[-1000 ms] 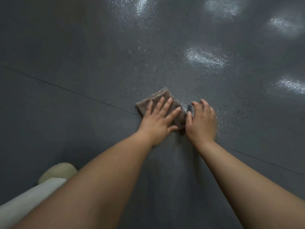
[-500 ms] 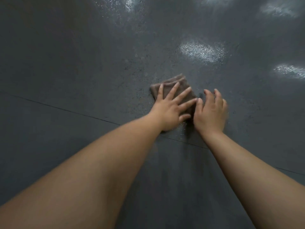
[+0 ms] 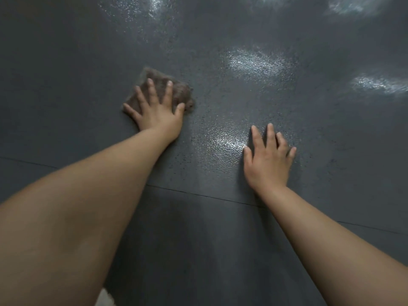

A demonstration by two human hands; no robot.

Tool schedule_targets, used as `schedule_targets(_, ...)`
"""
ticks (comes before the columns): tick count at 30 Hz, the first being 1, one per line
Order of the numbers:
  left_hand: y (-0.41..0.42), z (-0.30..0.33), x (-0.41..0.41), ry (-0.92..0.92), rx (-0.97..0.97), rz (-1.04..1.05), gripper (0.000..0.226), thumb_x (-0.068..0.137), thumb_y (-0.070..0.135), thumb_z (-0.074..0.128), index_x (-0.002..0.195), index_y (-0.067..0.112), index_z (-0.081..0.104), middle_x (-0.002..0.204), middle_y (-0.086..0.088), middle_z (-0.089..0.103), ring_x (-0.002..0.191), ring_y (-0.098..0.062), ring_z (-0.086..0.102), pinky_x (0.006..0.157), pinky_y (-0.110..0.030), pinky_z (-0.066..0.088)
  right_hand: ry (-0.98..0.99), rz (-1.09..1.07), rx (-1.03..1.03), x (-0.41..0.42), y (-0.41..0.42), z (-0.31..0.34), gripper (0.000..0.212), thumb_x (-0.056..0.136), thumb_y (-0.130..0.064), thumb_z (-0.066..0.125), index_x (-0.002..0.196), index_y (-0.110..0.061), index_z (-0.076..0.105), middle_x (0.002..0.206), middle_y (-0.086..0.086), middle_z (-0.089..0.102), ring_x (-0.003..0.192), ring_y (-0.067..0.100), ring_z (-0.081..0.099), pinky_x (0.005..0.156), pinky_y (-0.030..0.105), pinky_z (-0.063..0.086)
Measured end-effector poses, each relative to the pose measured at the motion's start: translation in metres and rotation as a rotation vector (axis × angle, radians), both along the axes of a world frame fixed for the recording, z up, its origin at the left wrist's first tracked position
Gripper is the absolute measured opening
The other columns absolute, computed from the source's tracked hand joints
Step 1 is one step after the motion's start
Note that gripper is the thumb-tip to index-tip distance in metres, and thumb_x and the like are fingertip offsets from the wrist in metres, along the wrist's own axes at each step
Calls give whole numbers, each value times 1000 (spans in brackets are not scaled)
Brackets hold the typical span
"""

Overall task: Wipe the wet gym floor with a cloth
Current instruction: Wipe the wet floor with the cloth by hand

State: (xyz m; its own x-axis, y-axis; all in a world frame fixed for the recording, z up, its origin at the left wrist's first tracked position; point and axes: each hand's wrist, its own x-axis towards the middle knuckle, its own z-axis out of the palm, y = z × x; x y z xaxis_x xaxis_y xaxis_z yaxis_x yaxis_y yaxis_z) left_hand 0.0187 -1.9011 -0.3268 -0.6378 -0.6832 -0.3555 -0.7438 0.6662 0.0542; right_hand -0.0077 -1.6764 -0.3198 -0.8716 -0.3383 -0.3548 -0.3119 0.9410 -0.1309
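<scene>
A folded brown cloth (image 3: 181,92) lies flat on the dark grey textured gym floor (image 3: 309,120). My left hand (image 3: 157,113) presses down on it with fingers spread, covering most of it. Off to the right, my right hand (image 3: 268,160) rests palm down on the bare floor, fingers apart, holding nothing. Between the two hands a wet patch (image 3: 220,144) glistens with small droplets.
Bright reflections mark more shiny floor (image 3: 256,62) ahead and to the right. A thin seam (image 3: 198,193) between floor tiles runs across under both forearms. A pale object (image 3: 104,298) peeks in at the bottom edge, below my left arm.
My left hand has slid the cloth away to the left. My right hand has come off the cloth and now rests alone on the floor to the right.
</scene>
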Motion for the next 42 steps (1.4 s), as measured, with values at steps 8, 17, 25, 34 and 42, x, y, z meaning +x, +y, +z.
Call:
schedule_targets(8,72,1,21,-35,21,-580,62,95,60,21,147,44,-7,157,-2,-22,142,-32,-23,106,-63,-14,109,-109,-193,23,1,-1,58,90,-35,30,144,-16,38,153,18,24,136,37,29,111,55,12)
schedule_targets(17,-59,6,79,-88,35,18,62,97,57,22,149,39,-7,157,0,-20,144,-27,-18,114,-54,-9,-45,89,19,69,-34,6,57,99,-43,29,151,-30,10,158,11,-10,144,32,-1,114,56,-1)
schedule_targets(25,-51,3,99,-43,12,490,60,98,54,22,150,38,-3,158,-3,-16,143,-35,-15,112,-59,-7,-78,89,39,71,-35,8,58,99,-46,26,151,-31,4,159,5,-6,145,31,-5,113,58,-3)
schedule_targets(34,33,4,85,-35,46,-174,62,97,56,24,149,40,-5,157,-2,-21,143,-31,-21,111,-55,-12,-62,102,42,81,-37,12,59,99,-43,29,152,-29,7,159,8,-7,145,33,-6,113,57,-6)
schedule_targets(42,-53,-1,197,-55,-2,528,61,98,53,24,150,35,-2,159,-1,-12,145,-28,-11,116,-50,-4,-92,183,29,108,-42,16,57,99,-45,26,151,-30,7,159,7,-11,145,32,-5,112,56,-8)
